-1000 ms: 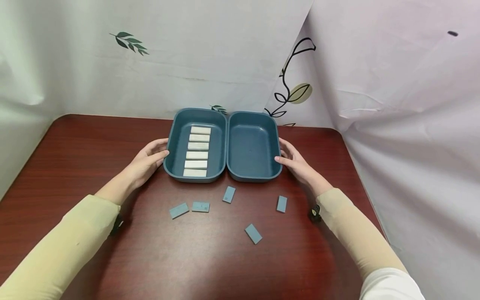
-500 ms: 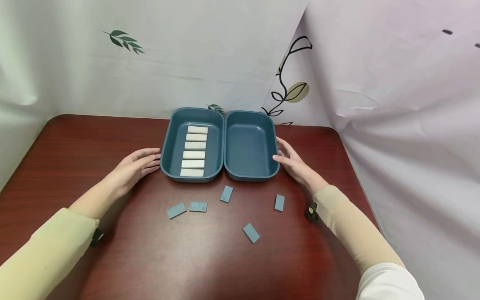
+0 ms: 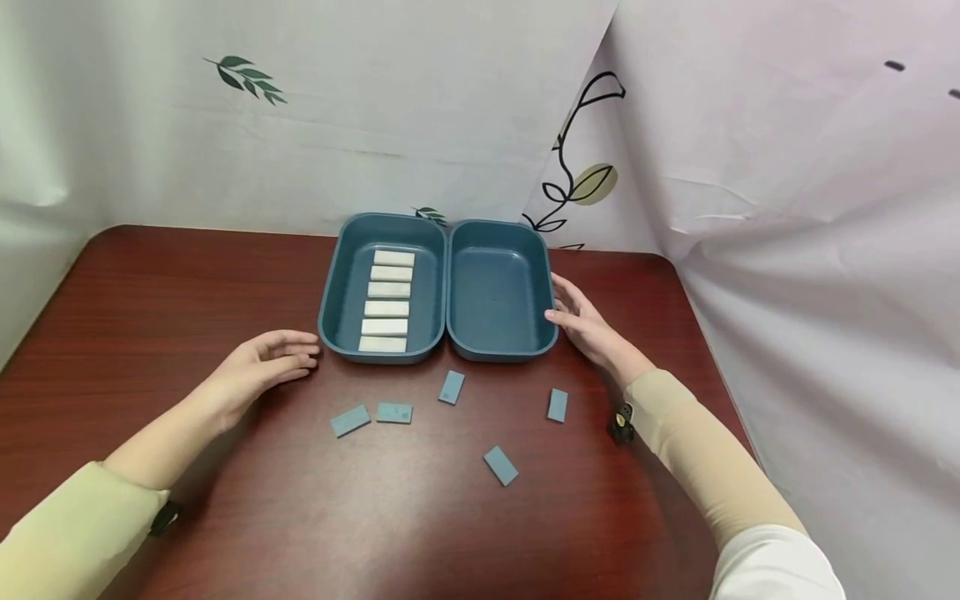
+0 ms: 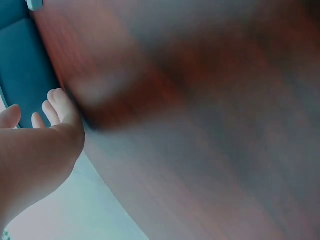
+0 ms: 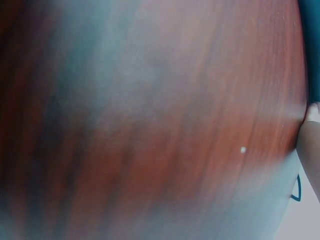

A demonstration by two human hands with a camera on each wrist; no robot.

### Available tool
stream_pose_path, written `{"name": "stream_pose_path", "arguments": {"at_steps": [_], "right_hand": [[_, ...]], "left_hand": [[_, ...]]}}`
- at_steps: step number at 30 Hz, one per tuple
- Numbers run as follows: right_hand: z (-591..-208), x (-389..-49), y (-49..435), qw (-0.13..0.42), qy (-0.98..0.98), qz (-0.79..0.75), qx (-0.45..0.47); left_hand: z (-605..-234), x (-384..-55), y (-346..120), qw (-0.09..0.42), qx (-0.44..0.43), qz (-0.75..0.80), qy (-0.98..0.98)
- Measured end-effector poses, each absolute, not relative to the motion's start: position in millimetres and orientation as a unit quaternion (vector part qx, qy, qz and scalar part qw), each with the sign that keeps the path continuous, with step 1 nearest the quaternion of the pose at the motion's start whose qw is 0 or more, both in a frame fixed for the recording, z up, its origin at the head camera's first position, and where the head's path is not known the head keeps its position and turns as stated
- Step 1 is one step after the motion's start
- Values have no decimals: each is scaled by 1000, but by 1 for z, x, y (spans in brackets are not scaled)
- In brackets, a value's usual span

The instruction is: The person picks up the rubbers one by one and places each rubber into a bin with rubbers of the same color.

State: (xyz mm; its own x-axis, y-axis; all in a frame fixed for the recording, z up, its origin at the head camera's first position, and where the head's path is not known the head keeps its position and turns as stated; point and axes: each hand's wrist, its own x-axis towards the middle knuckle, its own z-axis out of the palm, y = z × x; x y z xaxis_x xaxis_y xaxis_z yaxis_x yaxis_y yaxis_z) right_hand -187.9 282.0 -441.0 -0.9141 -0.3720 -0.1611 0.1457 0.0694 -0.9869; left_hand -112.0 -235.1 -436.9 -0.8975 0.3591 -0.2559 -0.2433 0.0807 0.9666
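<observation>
Two dark blue rectangular boxes stand side by side at the back of the table. The left box (image 3: pixel 330 287) contains a column of several white tiles (image 3: pixel 387 309), while the right box (image 3: pixel 495 300) has nothing inside. My right hand (image 3: pixel 588 327) holds the right box's outer side, its thumb over the rim and the other fingers partly hidden along the wall. Beside the left box's near left corner, my left hand (image 3: pixel 258 371) hovers with fingers loosely extended and nothing in them. Several blue-grey tiles (image 3: pixel 393 412) lie scattered in front of the boxes.
The dark red wooden table (image 3: pixel 360 517) has rounded back corners. A white curtain (image 3: pixel 337 108) with leaf prints hangs close behind the boxes, and more pale cloth (image 3: pixel 825 292) hangs along the right side.
My left hand has come off the left box's side and moved back toward me. My right hand stays at the right box. The boxes and tiles keep their arrangement; the view shifted slightly.
</observation>
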Motion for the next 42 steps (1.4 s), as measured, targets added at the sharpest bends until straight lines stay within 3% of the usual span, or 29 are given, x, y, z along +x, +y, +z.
{"name": "stream_pose_path", "arguments": {"at_steps": [9, 28, 42], "right_hand": [[-440, -187, 282, 189, 701, -682, -85], [-442, -190, 283, 189, 703, -682, -71], [-442, -190, 284, 193, 709, -674, -73]], "left_hand": [[-432, -90, -216, 187, 100, 544, 812], [-431, -71, -187, 47, 251, 316, 914], [-431, -66, -180, 33, 273, 253, 928]]}}
